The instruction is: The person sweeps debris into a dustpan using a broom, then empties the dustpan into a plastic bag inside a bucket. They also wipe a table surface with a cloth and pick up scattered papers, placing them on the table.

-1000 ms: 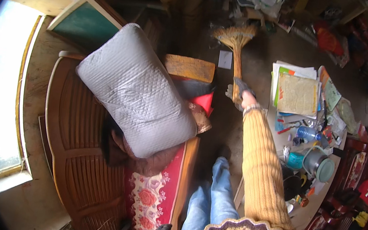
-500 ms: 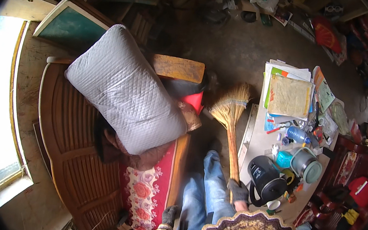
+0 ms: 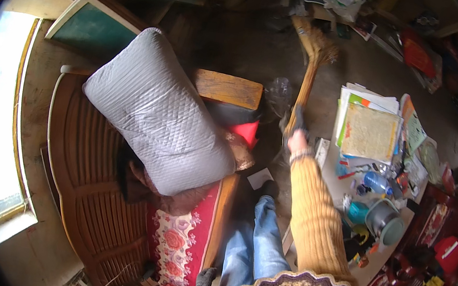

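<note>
A straw broom (image 3: 310, 72) reaches away from me over the dark floor, its bristle head at the far end. Wrapped round its wooden handle is my right hand (image 3: 297, 130), in a dark glove, with the arm stretched forward past the table's left side. Crumpled clear plastic (image 3: 277, 96) lies on the floor left of the handle. My left hand (image 3: 205, 279), also in a dark glove, hangs low beside the front edge of the wooden sofa (image 3: 224, 212); its fingers are too indistinct to read. It is nearest to the red floral cushion (image 3: 175, 243).
A grey quilted pillow (image 3: 157, 116) lies across the sofa. On the right, the table (image 3: 320, 155) bears stacked papers (image 3: 370, 133), a blue bottle (image 3: 377, 183) and a lidded pot (image 3: 385, 220). A white sheet (image 3: 260, 178) lies on the floor by my foot.
My right hand has swung the broom forward, away from me, so its head is now far ahead on the floor. Plastic and a white sheet now show on the floor. My left hand barely moved.
</note>
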`<state>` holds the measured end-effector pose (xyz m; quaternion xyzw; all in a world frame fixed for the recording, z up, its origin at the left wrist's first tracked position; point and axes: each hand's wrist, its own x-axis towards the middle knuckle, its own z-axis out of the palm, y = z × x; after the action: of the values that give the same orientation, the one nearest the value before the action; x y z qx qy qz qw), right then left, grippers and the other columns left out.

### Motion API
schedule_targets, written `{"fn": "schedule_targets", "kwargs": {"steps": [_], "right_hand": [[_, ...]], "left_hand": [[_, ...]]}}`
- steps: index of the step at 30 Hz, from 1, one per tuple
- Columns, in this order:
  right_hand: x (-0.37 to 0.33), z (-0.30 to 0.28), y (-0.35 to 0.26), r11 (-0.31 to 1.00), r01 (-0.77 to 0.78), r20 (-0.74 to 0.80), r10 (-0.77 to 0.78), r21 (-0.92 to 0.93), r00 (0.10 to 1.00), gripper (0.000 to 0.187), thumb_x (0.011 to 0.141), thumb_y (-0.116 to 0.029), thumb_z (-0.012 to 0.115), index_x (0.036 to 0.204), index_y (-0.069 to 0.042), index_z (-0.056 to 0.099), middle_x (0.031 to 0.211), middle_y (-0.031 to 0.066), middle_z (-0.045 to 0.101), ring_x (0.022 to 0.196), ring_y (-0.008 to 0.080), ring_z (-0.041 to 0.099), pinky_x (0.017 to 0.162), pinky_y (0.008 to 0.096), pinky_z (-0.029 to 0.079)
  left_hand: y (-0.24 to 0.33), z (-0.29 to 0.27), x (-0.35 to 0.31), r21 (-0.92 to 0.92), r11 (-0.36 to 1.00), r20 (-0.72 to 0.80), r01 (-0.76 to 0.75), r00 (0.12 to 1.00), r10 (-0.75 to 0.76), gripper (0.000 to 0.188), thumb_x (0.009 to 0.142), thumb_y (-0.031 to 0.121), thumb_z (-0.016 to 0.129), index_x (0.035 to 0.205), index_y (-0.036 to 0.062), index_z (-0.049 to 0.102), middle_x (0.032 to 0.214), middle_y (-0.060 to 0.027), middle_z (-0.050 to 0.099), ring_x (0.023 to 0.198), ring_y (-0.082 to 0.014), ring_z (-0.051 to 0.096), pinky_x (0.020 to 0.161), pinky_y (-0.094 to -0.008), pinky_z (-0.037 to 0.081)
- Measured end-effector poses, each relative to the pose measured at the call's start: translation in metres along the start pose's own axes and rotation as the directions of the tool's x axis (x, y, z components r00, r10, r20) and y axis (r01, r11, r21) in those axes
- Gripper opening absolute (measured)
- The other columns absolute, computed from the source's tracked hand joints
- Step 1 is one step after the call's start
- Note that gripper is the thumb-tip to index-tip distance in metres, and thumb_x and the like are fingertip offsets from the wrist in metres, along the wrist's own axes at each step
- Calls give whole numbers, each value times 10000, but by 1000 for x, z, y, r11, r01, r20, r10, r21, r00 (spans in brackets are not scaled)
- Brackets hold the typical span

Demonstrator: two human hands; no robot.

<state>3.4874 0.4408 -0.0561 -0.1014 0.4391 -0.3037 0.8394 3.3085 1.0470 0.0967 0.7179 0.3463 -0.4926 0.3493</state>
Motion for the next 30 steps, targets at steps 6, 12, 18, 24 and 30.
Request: {"fn": "schedule_targets", "kwargs": {"steps": [6,12,18,24,30], "right_hand": [[120,14,7,909,-154,-187,87,-386,979,341,884,-436,632,1044,-135,635,874,75,664,727,219,643,633,385,576],[-19,-79,6,531,-291,-446,-187,-796,875,449,798,-539,693,877,-99,652,642,49,598,475,203,565,435,361,469],[-228,-98,-3,730,-396,-589,-10,-556,808,388,867,-339,686,1082,-18,654,850,40,674,751,151,631,672,275,499],[-106,-50,-25,738,-62,-202,-102,-672,974,449,822,-452,718,1033,-64,641,695,49,621,582,148,606,522,291,479],[36,-54,-27,610,-254,-309,16,-750,951,513,801,-464,724,1098,-78,563,669,93,603,441,238,574,414,345,534]], "left_hand": [[-37,-4,7,43,989,-101,145,985,-140,250,841,269,695,950,44,716,804,-25,660,728,-122,571,675,-269,471],[-37,12,5,-125,991,-15,42,999,-44,228,848,245,675,951,45,709,809,-17,658,722,-121,569,661,-277,472],[-12,20,3,-72,997,38,7,999,-4,213,860,229,656,957,43,692,813,-20,644,766,-127,561,717,-281,467],[-25,2,6,-70,997,7,13,1000,-12,233,847,237,660,964,45,723,807,-15,663,721,-126,566,675,-283,468],[-44,-5,5,-107,994,-42,36,998,-41,210,832,230,678,917,42,715,741,5,617,662,-107,528,616,-258,443]]}}
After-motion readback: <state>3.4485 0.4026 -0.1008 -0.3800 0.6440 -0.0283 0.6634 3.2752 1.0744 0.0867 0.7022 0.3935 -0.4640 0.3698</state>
